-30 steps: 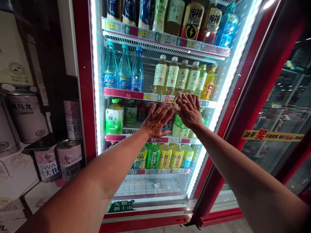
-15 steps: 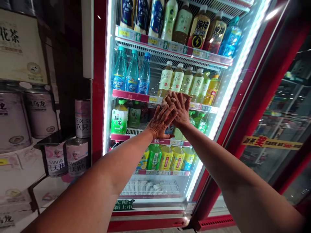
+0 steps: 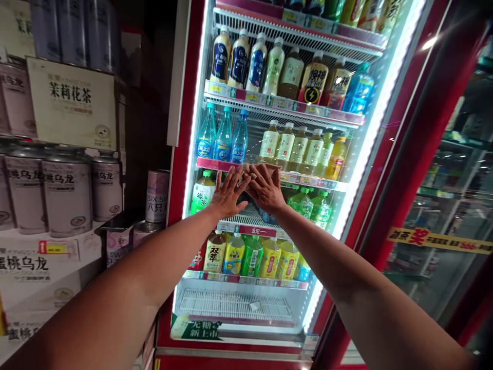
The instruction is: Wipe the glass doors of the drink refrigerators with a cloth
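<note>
My left hand (image 3: pixel 228 194) lies with spread fingers against the glass door of a lit drinks cooler (image 3: pixel 195 128). Just to its right is my right hand (image 3: pixel 265 191), its fingers stretched out and pointing up and left. Their fingertips nearly meet in front of the rail below the middle shelf. A crumpled tan patch (image 3: pixel 269 167) shows behind the right fingers; whether it is a cloth or a reflection I cannot tell. Behind the glass, a green tea bottle (image 3: pixel 202 194) stands left of my left hand, and pale-labelled bottles (image 3: pixel 285 144) stand above my right hand.
Stacked tea cans (image 3: pixel 67 195) and a cream carton (image 3: pixel 73 103) line the left side. A wire rack (image 3: pixel 234 303) sits at the cooler's bottom. On the right stands another red-framed glass cabinet with a yellow strip (image 3: pixel 439 240) across it.
Both hands have moved left across the glass, closer to the green tea bottle. The view has shifted, bringing more cans and the cooler's upper shelf into sight.
</note>
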Tool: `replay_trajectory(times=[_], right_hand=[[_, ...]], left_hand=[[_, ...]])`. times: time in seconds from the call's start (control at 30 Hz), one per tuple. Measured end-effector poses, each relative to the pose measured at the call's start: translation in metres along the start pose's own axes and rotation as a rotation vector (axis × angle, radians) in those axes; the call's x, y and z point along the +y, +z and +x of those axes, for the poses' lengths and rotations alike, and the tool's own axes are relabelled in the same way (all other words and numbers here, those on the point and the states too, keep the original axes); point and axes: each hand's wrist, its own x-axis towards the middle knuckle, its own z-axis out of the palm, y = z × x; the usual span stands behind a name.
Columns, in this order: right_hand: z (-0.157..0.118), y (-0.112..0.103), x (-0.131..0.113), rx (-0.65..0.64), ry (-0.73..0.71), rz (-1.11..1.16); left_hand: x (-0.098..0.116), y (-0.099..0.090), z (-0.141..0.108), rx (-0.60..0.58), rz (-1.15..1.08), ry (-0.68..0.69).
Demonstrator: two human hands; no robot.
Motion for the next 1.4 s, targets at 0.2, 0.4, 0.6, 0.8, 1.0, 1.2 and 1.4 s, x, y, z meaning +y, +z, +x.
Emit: replay_trajectory(times=[0.2, 0.4, 0.6, 0.8, 1.0, 1.2, 1.4], right_hand=[[0.016, 0.003, -0.014, 0.084, 0.114, 0.029], [0.025, 0.011, -0.05, 0.029, -0.022, 0.059], [0.042, 0.01, -0.062, 0.067, 0.111, 0.058], [0.05, 0.019, -0.092, 0.006, -0.071, 0.04], [0.068, 0.024, -0.097, 0.089, -0.024, 0.047], [0.082, 0.03, -0.12, 0.083, -0.155, 0.028], [0.116, 0.022, -0.125, 0.087, -0.128, 0.022]], left_hand=[[-0.03, -0.012, -0.022, 0.036, 0.025, -0.151], [-0.04, -0.022, -0.032, -0.017, 0.038, -0.173], [-0.055, -0.037, -0.043, -0.054, 0.033, -0.104], [-0.076, -0.04, -0.059, 0.051, 0.056, -0.261], [-0.094, -0.043, -0.071, 0.053, 0.034, -0.418], [-0.1, -0.039, -0.073, 0.087, -0.022, -0.368], [-0.112, -0.031, -0.077, 0.181, -0.055, -0.286]])
